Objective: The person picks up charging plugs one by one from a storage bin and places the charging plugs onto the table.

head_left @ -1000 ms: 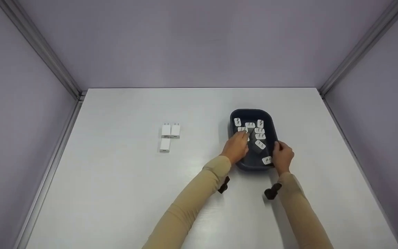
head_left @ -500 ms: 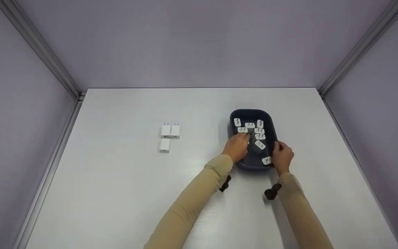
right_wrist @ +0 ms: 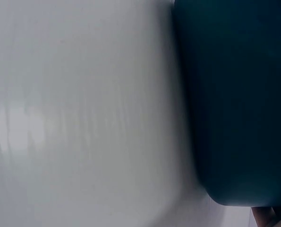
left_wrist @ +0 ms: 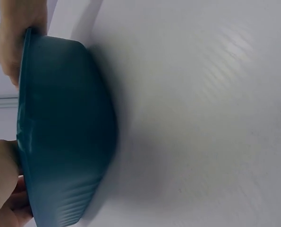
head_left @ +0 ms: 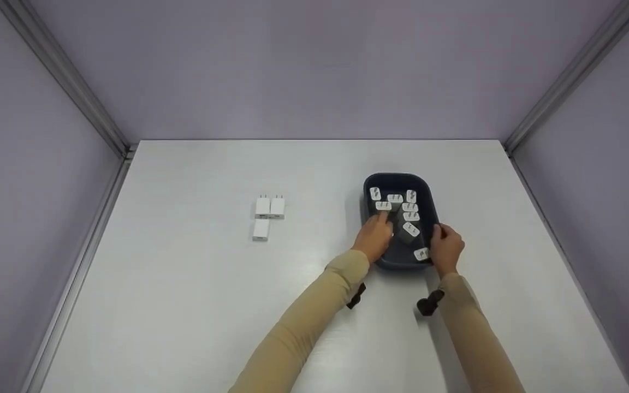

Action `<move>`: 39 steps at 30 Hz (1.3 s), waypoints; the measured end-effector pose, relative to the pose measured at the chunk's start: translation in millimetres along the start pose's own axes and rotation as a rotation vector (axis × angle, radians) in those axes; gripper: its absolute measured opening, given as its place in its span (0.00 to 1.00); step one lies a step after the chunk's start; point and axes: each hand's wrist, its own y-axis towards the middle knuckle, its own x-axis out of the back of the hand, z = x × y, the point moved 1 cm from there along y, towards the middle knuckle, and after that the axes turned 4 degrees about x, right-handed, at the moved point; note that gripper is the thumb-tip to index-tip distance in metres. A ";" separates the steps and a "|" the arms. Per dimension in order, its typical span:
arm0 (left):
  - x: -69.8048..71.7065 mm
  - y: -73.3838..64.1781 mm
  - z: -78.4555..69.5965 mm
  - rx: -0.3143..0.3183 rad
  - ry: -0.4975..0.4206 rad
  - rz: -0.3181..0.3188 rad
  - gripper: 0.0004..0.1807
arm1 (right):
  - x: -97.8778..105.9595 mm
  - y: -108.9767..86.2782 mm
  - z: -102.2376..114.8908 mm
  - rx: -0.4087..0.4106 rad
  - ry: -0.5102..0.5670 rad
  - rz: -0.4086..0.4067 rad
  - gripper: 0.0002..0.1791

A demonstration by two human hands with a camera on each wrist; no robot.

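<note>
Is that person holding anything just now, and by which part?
The right grip holds the dark tub by its right rim, toward the near end. The left grip reaches inside but is partly hidden, so whether it holds anything cannot be told.

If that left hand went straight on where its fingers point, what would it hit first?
Probably the white two-prong charger just beyond the left hand, standing prongs-up inside the dark blue bin; depth is unclear, so they may touch.

Bin: dark teal outer wall, filling the right side almost to the bottom
Worktop: white, catching a glare over at the left
Shadow: soft, hugging the bin's edge
Hand: only a sliver, bottom right corner
</note>
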 end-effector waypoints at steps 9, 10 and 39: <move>0.3 -4.2 -6.5 0.027 0.208 -0.009 0.12 | -3.0 -2.9 4.6 -0.008 0.004 0.001 0.18; 0.3 -4.2 -6.6 0.033 0.205 -0.014 0.12 | -3.1 -3.0 5.3 -0.003 0.003 -0.003 0.18; 15.9 -7.8 -2.4 0.209 -0.416 0.057 0.28 | 1.2 2.0 0.6 -0.039 -0.014 0.034 0.19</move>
